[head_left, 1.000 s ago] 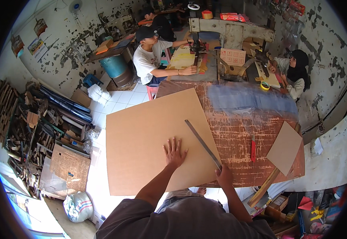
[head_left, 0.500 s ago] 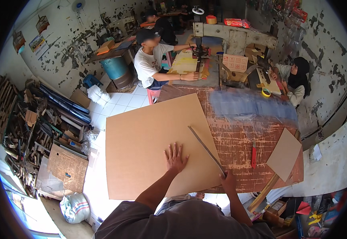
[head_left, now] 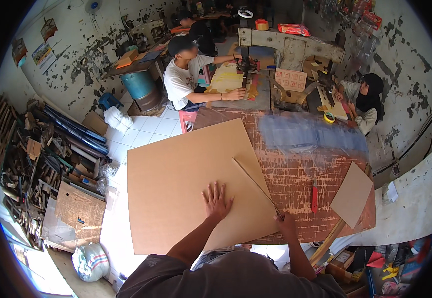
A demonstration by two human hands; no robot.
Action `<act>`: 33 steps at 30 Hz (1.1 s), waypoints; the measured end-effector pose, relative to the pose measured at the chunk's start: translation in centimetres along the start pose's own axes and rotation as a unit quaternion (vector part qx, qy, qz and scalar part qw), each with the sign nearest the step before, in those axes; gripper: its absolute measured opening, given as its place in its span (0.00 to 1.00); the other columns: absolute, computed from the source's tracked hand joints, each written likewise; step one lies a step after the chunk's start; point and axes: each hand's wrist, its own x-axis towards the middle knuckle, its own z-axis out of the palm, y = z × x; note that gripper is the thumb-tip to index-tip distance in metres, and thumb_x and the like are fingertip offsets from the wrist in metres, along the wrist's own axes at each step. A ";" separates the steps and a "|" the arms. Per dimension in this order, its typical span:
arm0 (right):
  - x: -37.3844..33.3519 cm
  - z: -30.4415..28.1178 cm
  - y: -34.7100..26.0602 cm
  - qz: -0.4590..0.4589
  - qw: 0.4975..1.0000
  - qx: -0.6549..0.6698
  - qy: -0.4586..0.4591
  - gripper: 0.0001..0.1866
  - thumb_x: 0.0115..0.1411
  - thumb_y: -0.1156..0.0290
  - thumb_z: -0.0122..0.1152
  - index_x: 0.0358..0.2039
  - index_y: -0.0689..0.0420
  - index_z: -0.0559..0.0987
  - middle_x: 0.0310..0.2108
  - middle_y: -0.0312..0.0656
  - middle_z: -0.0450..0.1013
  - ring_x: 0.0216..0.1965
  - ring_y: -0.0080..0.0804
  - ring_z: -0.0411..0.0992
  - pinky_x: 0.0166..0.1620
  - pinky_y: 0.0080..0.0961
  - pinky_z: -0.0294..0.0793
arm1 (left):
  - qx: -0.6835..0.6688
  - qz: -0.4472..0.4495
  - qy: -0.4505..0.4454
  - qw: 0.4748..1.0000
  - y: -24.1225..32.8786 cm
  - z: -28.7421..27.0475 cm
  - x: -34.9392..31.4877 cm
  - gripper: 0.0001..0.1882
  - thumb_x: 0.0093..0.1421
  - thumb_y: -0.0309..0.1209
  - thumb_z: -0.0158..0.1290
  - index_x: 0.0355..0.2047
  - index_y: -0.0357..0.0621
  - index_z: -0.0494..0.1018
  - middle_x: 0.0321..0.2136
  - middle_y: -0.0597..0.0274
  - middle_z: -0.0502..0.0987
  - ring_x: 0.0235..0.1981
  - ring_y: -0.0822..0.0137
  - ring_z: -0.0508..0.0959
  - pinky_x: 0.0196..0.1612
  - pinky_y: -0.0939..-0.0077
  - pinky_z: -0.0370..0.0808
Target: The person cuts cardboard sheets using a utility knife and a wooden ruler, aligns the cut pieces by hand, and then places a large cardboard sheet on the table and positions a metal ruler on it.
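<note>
A large sheet of brown cardboard (head_left: 176, 169) covers the left part of the worktable and overhangs its left edge. My left hand (head_left: 218, 202) lies flat on the sheet with the fingers spread. At the sheet's right side, my right hand (head_left: 288, 224) is closed around the near end of a long thin metal strip, like a ruler (head_left: 254, 184). The strip runs diagonally over the cardboard, its far end pointing away and to the left. To the right of it, a red cutter knife (head_left: 314, 198) rests on the scratched brown tabletop (head_left: 293, 174).
A smaller cardboard piece (head_left: 352, 194) lies at the table's right side, over a wooden bar (head_left: 331, 242). Clear plastic sheets (head_left: 312, 133) cover the far side. Two co-workers (head_left: 183, 74) (head_left: 367, 102) work beyond, beside a heavy machine (head_left: 290, 44). Scrap wood (head_left: 42, 164) is piled at left.
The metal strip has turned slightly in my right hand and shows a narrower face. The whole view has shifted a little. My left hand stays flat on the cardboard.
</note>
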 end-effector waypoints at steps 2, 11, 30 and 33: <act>0.4 -0.4 -0.6 0.010 1.000 -0.002 0.003 0.19 0.55 0.60 0.70 0.33 0.64 0.78 0.27 0.50 0.78 0.30 0.42 0.78 0.37 0.36 0.75 | -0.010 0.002 0.018 1.000 0.2 0.2 0.4 0.41 0.67 0.62 0.35 0.73 0.55 0.46 0.74 0.55 0.38 0.74 0.47 0.35 0.70 0.36 0.31; 1.9 -1.3 -0.7 -0.008 0.997 -0.067 0.022 0.18 0.55 0.61 0.69 0.37 0.61 0.76 0.30 0.49 0.78 0.31 0.43 0.78 0.37 0.38 0.76 | -0.019 -0.014 0.024 0.999 0.7 0.5 0.4 0.41 0.67 0.61 0.35 0.73 0.54 0.47 0.74 0.53 0.39 0.74 0.44 0.36 0.70 0.34 0.32; -3.3 -0.3 -2.3 -0.092 0.987 0.126 -0.038 0.15 0.64 0.63 0.60 0.44 0.60 0.75 0.27 0.46 0.76 0.30 0.38 0.77 0.36 0.34 0.74 | -0.007 -0.013 0.020 1.000 0.9 0.3 0.7 0.41 0.67 0.61 0.36 0.73 0.55 0.46 0.74 0.54 0.38 0.74 0.45 0.36 0.70 0.34 0.33; -3.3 -1.7 -3.6 -0.084 0.979 0.161 -0.094 0.14 0.67 0.64 0.57 0.45 0.61 0.75 0.25 0.42 0.75 0.27 0.29 0.75 0.33 0.28 0.72 | -0.003 -0.010 0.023 1.000 0.9 0.3 1.1 0.41 0.67 0.61 0.36 0.73 0.56 0.46 0.74 0.54 0.38 0.74 0.45 0.35 0.70 0.34 0.32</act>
